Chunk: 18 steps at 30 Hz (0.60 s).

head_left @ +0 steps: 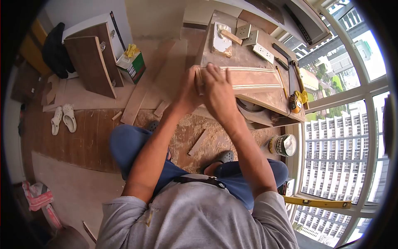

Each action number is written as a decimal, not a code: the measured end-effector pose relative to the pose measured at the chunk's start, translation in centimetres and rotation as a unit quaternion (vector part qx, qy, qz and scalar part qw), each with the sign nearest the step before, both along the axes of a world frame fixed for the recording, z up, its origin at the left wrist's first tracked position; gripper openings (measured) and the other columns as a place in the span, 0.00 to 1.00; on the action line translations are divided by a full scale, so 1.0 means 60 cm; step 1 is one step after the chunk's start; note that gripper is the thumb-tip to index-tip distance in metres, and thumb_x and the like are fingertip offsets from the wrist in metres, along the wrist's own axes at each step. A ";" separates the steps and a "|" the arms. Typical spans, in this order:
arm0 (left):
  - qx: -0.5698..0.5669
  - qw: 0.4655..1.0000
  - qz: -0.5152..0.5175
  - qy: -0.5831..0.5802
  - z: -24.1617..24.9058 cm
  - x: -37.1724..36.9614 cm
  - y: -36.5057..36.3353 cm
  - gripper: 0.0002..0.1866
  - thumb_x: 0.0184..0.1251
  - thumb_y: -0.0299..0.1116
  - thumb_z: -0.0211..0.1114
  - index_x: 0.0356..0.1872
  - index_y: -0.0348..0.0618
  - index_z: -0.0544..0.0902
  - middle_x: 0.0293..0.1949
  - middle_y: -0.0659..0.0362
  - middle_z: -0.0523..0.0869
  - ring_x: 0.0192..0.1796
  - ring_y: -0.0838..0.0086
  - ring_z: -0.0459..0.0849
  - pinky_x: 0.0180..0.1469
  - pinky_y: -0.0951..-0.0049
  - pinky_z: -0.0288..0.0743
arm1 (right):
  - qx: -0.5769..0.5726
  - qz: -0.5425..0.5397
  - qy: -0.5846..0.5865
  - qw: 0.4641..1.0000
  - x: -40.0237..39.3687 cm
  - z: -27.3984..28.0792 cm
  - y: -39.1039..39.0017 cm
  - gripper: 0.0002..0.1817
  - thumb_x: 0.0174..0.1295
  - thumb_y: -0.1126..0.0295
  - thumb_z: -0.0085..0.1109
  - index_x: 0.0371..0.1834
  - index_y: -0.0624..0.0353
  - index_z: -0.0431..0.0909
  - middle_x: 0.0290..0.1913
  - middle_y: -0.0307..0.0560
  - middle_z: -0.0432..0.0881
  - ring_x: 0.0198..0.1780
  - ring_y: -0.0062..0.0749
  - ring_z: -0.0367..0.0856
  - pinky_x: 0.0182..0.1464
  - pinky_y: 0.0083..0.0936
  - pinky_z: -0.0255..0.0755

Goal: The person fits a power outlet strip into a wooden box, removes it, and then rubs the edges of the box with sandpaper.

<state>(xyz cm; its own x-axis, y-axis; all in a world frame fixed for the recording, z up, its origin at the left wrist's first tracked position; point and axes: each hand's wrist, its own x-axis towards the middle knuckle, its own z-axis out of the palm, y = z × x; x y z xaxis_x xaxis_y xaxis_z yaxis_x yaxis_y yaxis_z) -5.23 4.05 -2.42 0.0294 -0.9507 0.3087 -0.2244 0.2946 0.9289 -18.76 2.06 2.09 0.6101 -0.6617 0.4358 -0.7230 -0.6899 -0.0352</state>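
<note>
A long plywood piece (253, 78) with pale striped edges lies across the workbench top, its left end between my hands. My left hand (189, 89) is closed around that end from the left side. Over the same end, my right hand (218, 89) bends its fingers down close beside the left one. The palms and the undersides of the fingers are hidden. A pencil (282, 81) lies at the piece's right end. Further right on the bench are a yellow tape measure (295, 102) and a hand saw (295, 79).
Several socket plates (263, 54) and a putty-smeared board (222, 39) sit on the workbench (207, 52). A paint bucket (283, 145) stands by the window, near a spirit level (317, 202). Wood shavings and an offcut (198, 142) lie between my feet. Cabinet doors (89, 66) lean at left.
</note>
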 end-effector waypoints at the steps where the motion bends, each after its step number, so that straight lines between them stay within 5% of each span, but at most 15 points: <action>1: 0.002 1.000 -0.003 -0.002 -0.004 -0.002 0.004 0.51 0.50 0.33 0.87 0.73 0.39 0.62 0.62 0.43 0.78 0.67 0.52 0.77 0.68 0.56 0.72 | 0.013 0.039 -0.042 0.998 0.003 -0.001 0.011 0.22 0.73 0.73 0.48 0.68 0.63 0.78 0.71 0.62 0.79 0.76 0.51 0.73 0.84 0.60 0.50; 3: -0.003 1.000 0.009 0.017 -0.010 -0.004 0.004 0.51 0.51 0.34 0.86 0.74 0.39 0.61 0.63 0.43 0.78 0.68 0.53 0.77 0.68 0.57 0.73 | 0.079 0.061 -0.063 0.993 -0.054 0.012 -0.018 0.23 0.71 0.76 0.48 0.67 0.62 0.80 0.72 0.54 0.80 0.75 0.46 0.75 0.84 0.60 0.49; 4: -0.057 0.994 0.060 -0.076 -0.006 -0.003 0.013 0.52 0.52 0.35 0.86 0.75 0.39 0.61 0.64 0.45 0.77 0.69 0.55 0.76 0.70 0.57 0.71 | 0.086 -0.006 0.013 0.996 -0.110 0.021 -0.052 0.24 0.68 0.79 0.47 0.66 0.61 0.81 0.72 0.49 0.80 0.74 0.42 0.77 0.84 0.60 0.48; 6: -0.046 0.998 0.038 -0.038 -0.030 -0.008 0.014 0.53 0.51 0.35 0.86 0.75 0.39 0.60 0.65 0.45 0.77 0.69 0.55 0.76 0.70 0.57 0.71 | 0.064 -0.119 -0.032 0.990 -0.222 0.025 -0.109 0.23 0.70 0.80 0.45 0.64 0.64 0.82 0.70 0.52 0.82 0.73 0.44 0.78 0.85 0.58 0.47; 9: -0.046 0.998 0.034 -0.003 -0.024 -0.005 0.015 0.54 0.50 0.36 0.87 0.75 0.39 0.60 0.65 0.44 0.76 0.68 0.54 0.75 0.71 0.56 0.70 | 0.069 -0.180 -0.029 0.981 -0.295 0.050 -0.148 0.18 0.73 0.75 0.50 0.62 0.66 0.84 0.69 0.61 0.81 0.71 0.48 0.80 0.81 0.49 0.60; 11: -0.071 0.995 0.045 -0.051 -0.019 -0.002 0.009 0.54 0.51 0.37 0.86 0.75 0.38 0.60 0.65 0.43 0.75 0.68 0.52 0.75 0.71 0.56 0.70 | 0.150 -0.099 -0.060 0.982 -0.226 0.047 -0.132 0.17 0.77 0.73 0.51 0.63 0.66 0.83 0.71 0.62 0.78 0.71 0.51 0.80 0.81 0.42 0.61; 12: -0.073 0.995 0.050 -0.046 -0.014 -0.003 0.012 0.52 0.52 0.36 0.86 0.75 0.38 0.61 0.65 0.43 0.75 0.68 0.52 0.75 0.71 0.55 0.70 | 0.100 -0.023 -0.040 0.994 -0.154 0.045 -0.095 0.18 0.77 0.72 0.52 0.64 0.67 0.82 0.73 0.61 0.77 0.74 0.52 0.76 0.81 0.42 0.62; 15: -0.107 0.988 0.068 -0.083 -0.023 0.000 -0.003 0.52 0.52 0.36 0.86 0.75 0.37 0.62 0.66 0.42 0.74 0.69 0.52 0.75 0.72 0.55 0.70 | 0.080 0.139 -0.058 0.985 -0.003 0.026 -0.008 0.21 0.71 0.73 0.57 0.66 0.69 0.77 0.73 0.64 0.76 0.76 0.56 0.72 0.81 0.51 0.60; 18: -0.071 0.995 0.058 -0.045 -0.016 0.000 0.009 0.53 0.50 0.34 0.87 0.76 0.36 0.62 0.67 0.42 0.74 0.71 0.51 0.75 0.73 0.54 0.70 | 0.088 0.100 -0.049 0.990 -0.045 0.024 -0.008 0.23 0.70 0.75 0.58 0.69 0.64 0.76 0.75 0.58 0.76 0.78 0.54 0.71 0.81 0.52 0.59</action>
